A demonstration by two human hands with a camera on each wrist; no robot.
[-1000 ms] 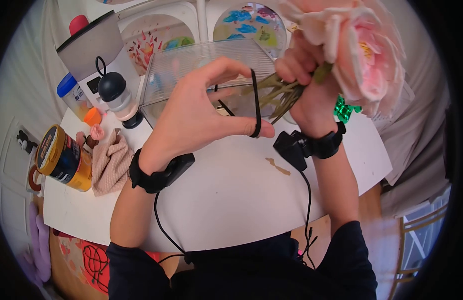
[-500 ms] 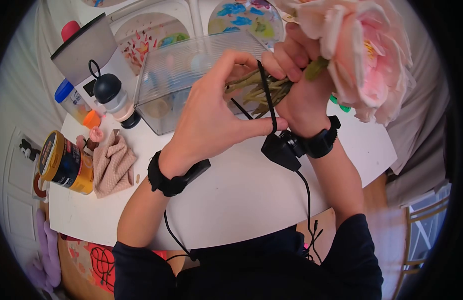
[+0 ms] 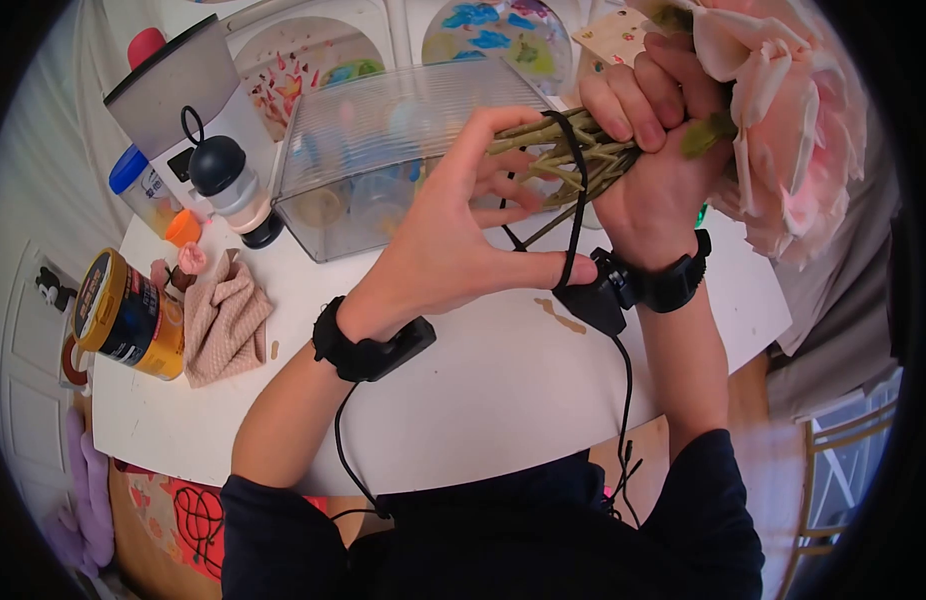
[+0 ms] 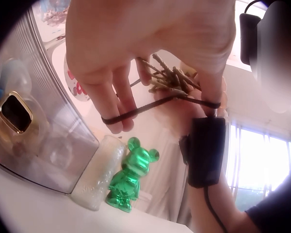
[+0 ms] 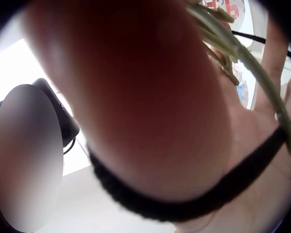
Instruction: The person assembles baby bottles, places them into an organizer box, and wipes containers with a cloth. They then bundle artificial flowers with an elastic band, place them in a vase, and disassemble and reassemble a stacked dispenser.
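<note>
Large pink artificial flowers (image 3: 798, 140) stand at the upper right, their bundled green stems (image 3: 608, 165) pointing left. My right hand (image 3: 655, 195) grips the stems just below the blooms, fingers curled round them. A black elastic band (image 3: 580, 200) is stretched between the thumb and fingers of my left hand (image 3: 433, 245), which are spread wide apart. The stem ends reach through the loop toward the left palm. In the left wrist view the cut stem ends (image 4: 172, 80) show behind the band. The right thumb fills much of the right wrist view, with the band crossing in front of it.
A clear lidded plastic box (image 3: 333, 200) stands behind the left hand. Left of it are a dark-capped bottle (image 3: 223, 170), a beige cloth (image 3: 228, 325) and a yellow tub (image 3: 133, 320). A shiny green bear figure (image 4: 128, 179) and a bubble-wrap roll (image 4: 98, 174) stand beyond the hands.
My left hand has moved right with the stretched band, bringing the loop further along the stems toward the right hand. The right hand and flowers have shifted slightly right.
</note>
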